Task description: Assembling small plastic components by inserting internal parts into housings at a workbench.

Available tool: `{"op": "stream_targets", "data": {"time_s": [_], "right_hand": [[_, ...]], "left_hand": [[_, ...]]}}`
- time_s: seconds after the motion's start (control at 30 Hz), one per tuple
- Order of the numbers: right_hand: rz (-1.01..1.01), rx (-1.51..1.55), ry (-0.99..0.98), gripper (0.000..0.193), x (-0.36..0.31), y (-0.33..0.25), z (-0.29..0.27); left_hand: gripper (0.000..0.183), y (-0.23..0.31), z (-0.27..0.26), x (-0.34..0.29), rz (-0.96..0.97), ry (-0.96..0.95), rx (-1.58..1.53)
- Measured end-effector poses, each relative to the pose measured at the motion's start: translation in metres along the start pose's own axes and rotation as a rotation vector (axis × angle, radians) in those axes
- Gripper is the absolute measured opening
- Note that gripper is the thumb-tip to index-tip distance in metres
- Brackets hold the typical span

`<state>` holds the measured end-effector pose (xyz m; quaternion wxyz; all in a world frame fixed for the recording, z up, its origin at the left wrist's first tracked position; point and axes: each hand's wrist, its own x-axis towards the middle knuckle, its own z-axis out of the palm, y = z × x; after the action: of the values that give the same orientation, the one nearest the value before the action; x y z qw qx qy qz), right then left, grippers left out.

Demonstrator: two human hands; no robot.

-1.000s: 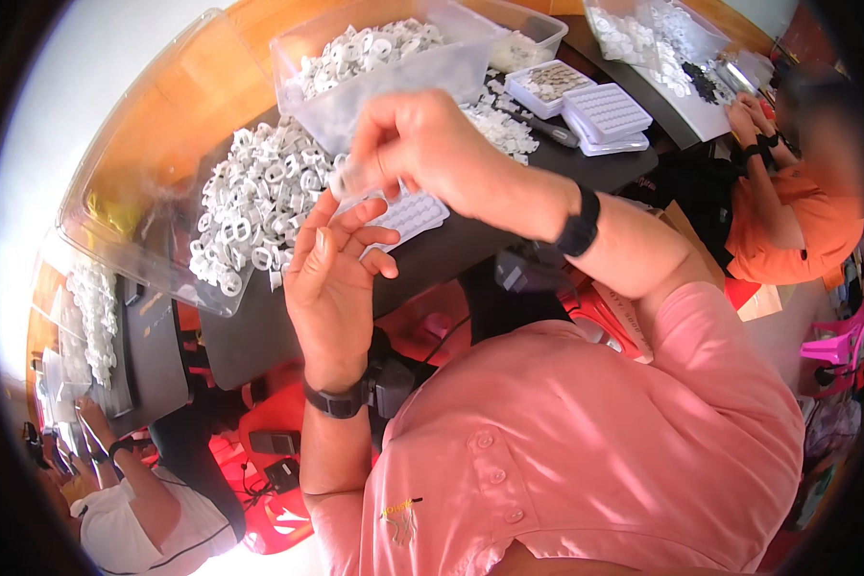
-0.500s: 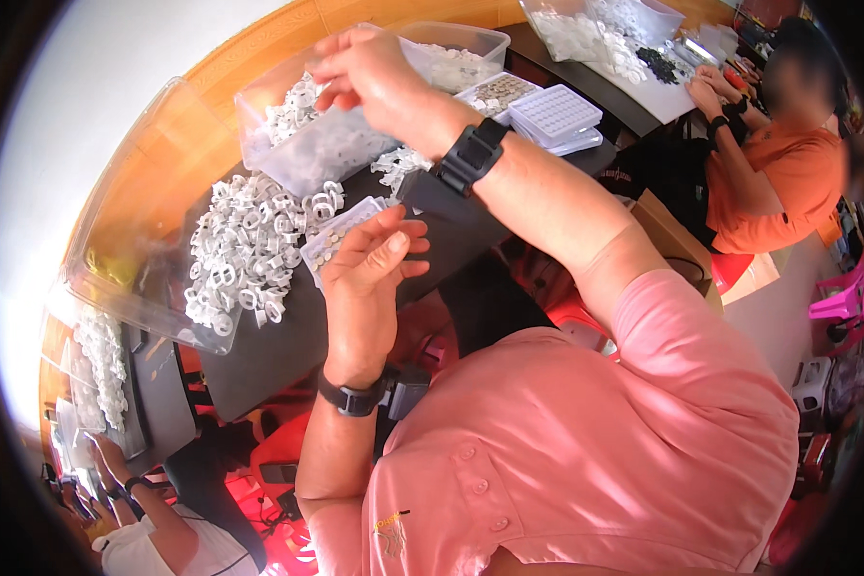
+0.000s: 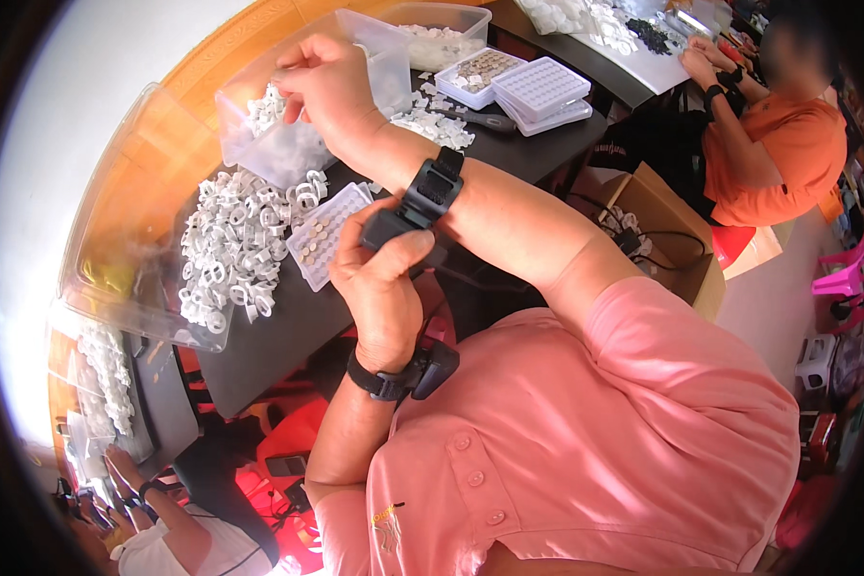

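My right hand (image 3: pixel 328 91) is over a translucent plastic bin (image 3: pixel 288 158) that holds small white plastic parts (image 3: pixel 264 110). Its thumb and forefinger come together in a pinch, and anything between them is too small to make out. Lower down, my left hand (image 3: pixel 382 293) is raised beside the black box (image 3: pixel 396 233) on my right wrist strap. The left thumb crosses the box's lower edge, while the box hides part of the fingers. Near the left hand lies a white tray (image 3: pixel 307 226) with small round tan pieces in its pockets.
A heap of white ring-shaped parts (image 3: pixel 235 250) covers the dark table (image 3: pixel 259 355) at left, beside a clear plastic lid (image 3: pixel 115 259). Stacked white trays (image 3: pixel 542 91) and another bin (image 3: pixel 442 38) stand farther back. A cardboard box (image 3: pixel 677 250) is at right. Co-workers sit at right and lower left.
My right hand has moved left and slightly down over the bin, its fingers drawing into a pinch. My left hand has shifted right and down, up to the box on my right wrist.
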<state>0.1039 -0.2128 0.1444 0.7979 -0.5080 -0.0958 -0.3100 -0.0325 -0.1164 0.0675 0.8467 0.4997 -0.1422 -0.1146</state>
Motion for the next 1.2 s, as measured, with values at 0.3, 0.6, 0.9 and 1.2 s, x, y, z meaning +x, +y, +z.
{"op": "stream_targets", "data": {"time_s": [0.3,0.6,0.9,1.2], "right_hand": [[0.37,0.236,-0.054,0.012,-0.018,-0.011,-0.007],[0.196,0.085,-0.342,0.006,-0.06,-0.037,0.013],[0.419,0.172,-0.635,0.006,-0.112,-0.055,0.03],[0.658,0.386,-0.78,0.008,-0.155,-0.077,0.045]], "left_hand": [[0.049,-0.005,-0.016,-0.011,-0.169,-0.216,-0.074],[0.037,-0.002,-0.014,-0.014,-0.294,-0.153,-0.129],[0.029,-0.025,-0.048,-0.018,-0.432,-0.348,-0.136],[0.029,-0.007,-0.029,-0.02,0.211,-0.568,0.318]]}}
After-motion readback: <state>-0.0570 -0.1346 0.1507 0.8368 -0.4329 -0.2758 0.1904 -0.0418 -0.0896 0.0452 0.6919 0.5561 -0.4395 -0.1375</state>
